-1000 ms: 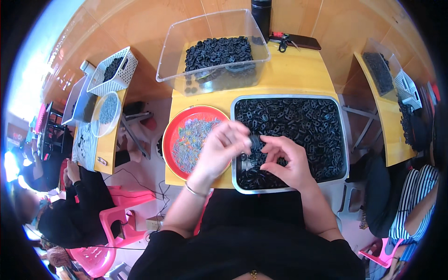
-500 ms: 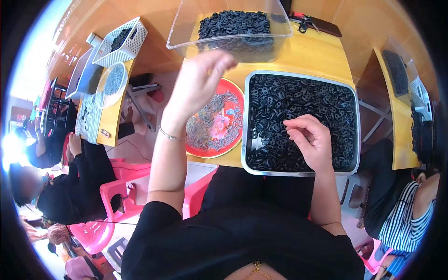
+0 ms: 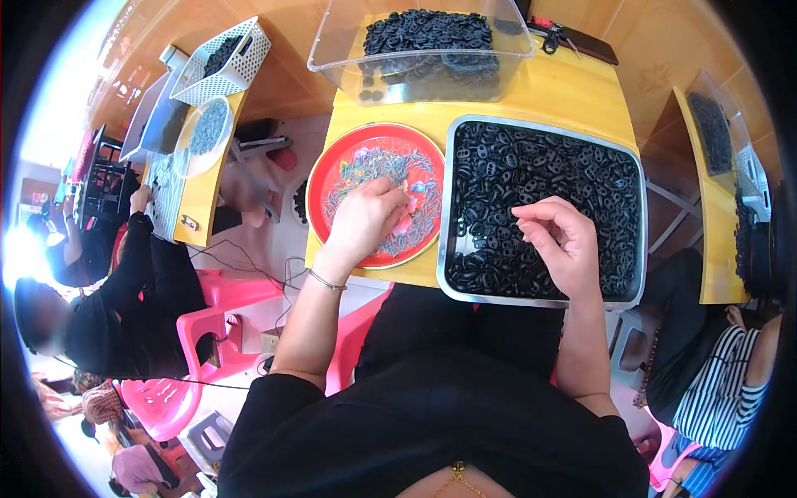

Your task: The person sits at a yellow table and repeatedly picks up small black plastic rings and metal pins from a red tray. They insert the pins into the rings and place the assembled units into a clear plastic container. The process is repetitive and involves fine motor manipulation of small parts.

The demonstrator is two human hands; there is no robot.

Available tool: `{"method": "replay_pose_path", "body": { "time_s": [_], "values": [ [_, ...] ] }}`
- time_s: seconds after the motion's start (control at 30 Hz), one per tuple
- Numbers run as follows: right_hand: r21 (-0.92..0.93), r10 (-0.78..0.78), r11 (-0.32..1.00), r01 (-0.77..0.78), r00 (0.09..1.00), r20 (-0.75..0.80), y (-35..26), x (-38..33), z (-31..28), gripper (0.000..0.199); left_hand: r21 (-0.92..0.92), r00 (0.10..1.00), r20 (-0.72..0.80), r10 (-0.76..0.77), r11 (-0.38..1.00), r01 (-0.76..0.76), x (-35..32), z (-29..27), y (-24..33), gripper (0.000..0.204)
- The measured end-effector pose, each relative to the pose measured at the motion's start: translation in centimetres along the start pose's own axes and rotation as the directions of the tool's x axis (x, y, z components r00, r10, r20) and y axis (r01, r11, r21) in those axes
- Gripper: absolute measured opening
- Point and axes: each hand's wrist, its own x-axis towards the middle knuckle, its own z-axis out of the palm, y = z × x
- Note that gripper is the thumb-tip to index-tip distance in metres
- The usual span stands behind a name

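My left hand (image 3: 369, 217) reaches down into a round red tray (image 3: 317, 178) with a flower print, its fingertips bent together among many small, slender grey pieces (image 3: 383, 160). Whether a piece is between those fingers, I cannot make out. Above a rectangular metal tray (image 3: 544, 300) full of small black two-holed plastic pieces (image 3: 531, 166) is my right hand (image 3: 569, 245). Its thumb and fingers are closed in a pinch, and anything inside is too small or hidden to name.
Behind the trays stands a clear plastic bin (image 3: 419, 76) of black pieces. Scissors (image 3: 558, 35) lie at the table's far edge. Other worktables with baskets flank mine. A person in black (image 3: 124, 315) sits at left, another in striped clothing (image 3: 714, 386) at right.
My left hand has come down from near the clear bin into the red tray. My right hand keeps its pinch over the metal tray. The whole view has shifted slightly.
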Motion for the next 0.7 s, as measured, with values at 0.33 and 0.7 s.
{"method": "replay_pose_path", "body": {
  "time_s": [0.33, 0.7],
  "values": [
    [-0.004, -0.015, 1.0, 0.015, 0.999, -0.041, -0.2, -0.1, -0.2, 0.014, 0.207, 0.992, -0.028, 0.126, 0.971, -0.118, 0.1, 1.4, -0.7, 0.01],
    [-0.013, -0.021, 1.0, 0.02, 1.0, -0.013, 0.0, -0.1, 0.2, 0.014, 0.306, 0.984, 0.105, 0.146, 0.936, -0.172, 1.9, 0.9, -0.7, 0.009]
  ]
}}
